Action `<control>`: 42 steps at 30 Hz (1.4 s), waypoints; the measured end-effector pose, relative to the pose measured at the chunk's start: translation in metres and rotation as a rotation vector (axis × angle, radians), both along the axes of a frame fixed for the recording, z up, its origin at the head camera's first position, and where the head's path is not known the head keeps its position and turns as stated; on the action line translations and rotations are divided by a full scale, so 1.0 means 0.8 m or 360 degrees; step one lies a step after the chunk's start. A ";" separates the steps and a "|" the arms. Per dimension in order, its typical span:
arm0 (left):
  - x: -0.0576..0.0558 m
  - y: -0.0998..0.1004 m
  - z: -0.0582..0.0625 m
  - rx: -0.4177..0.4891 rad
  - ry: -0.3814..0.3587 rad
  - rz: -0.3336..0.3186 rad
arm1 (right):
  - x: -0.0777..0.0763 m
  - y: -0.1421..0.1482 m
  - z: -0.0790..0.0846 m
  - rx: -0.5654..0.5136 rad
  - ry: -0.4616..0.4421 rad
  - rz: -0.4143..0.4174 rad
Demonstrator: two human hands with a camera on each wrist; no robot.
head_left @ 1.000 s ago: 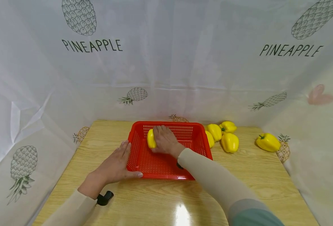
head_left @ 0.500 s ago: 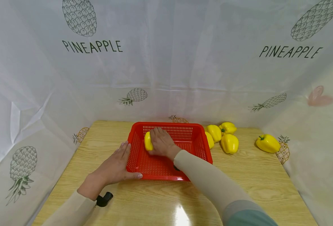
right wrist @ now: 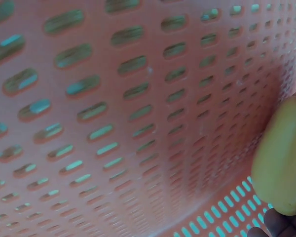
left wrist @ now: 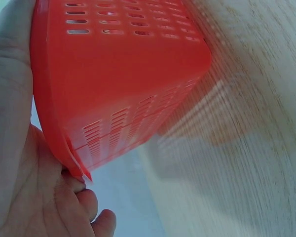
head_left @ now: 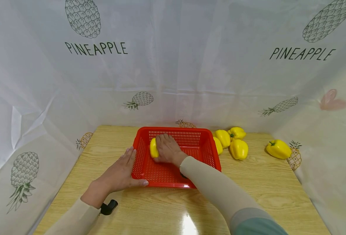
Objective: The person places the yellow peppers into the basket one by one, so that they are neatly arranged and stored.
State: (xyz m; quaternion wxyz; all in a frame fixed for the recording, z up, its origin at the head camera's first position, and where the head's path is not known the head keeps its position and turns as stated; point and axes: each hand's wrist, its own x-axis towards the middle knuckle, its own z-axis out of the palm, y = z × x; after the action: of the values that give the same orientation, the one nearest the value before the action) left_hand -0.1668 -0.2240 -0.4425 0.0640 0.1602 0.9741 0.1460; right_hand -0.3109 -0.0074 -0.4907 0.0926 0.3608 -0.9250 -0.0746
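Note:
A red perforated plastic basket (head_left: 173,184) stands on the wooden table. Inside it, toward the left end, my right hand (head_left: 168,150) grips a yellow bell pepper (head_left: 153,148) from its right side. The right wrist view has the pepper (right wrist: 281,158) low down by the basket's perforated floor, with fingertips at both its ends. My left hand (head_left: 120,171) lies along the basket's front left corner, fingers straight against the left side and thumb on the front rim. From the left wrist, the basket's outer wall (left wrist: 123,69) shows with the hand (left wrist: 49,197) at its rim.
Several yellow bell peppers lie right of the basket, among them one nearer the front (head_left: 239,149) and one at the back (head_left: 236,133). Another pepper (head_left: 278,149) lies apart at the table's right edge. A white pineapple-print sheet (head_left: 173,65) hangs behind and at both sides.
My right hand has shifted slightly left and down with the bell pepper, then stayed nearly still over the last half second. The left hand keeps its place on the basket.

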 end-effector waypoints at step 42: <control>-0.002 -0.001 -0.004 -0.0014 -0.0035 0.0016 | -0.001 0.005 -0.003 0.0011 -0.0096 -0.0049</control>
State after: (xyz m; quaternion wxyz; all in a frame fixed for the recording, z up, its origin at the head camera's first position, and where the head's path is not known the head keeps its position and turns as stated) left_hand -0.1681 -0.2249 -0.4453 0.0748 0.1533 0.9748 0.1438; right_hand -0.3119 -0.0034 -0.4931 0.0621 0.3489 -0.9326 -0.0682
